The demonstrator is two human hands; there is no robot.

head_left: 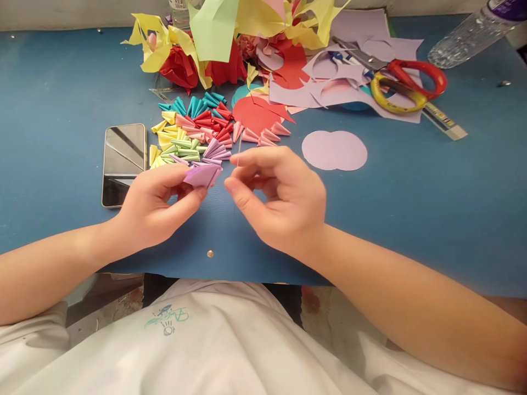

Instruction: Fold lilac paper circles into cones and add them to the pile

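My left hand (pixel 158 206) pinches a folded lilac paper piece (pixel 201 174) between thumb and fingers, just above the blue table. My right hand (pixel 280 200) hovers beside it with fingers curled; its thumb and forefinger seem to pinch a thin needle or wire (pixel 237 159), too fine to be sure. Just beyond both hands lies a pile of small rolled paper cones (pixel 193 131) in yellow, green, teal, red, pink and lilac. Two overlapping lilac paper circles (pixel 334 150) lie to the right of my right hand.
A phone (pixel 123 162) lies face up left of the cones. Scrap paper (pixel 255 38) in many colours is heaped at the back. Red and yellow scissors (pixel 401 82), a ruler (pixel 444 120) and a plastic bottle (pixel 473 35) lie at the back right on the blue table (pixel 432 208).
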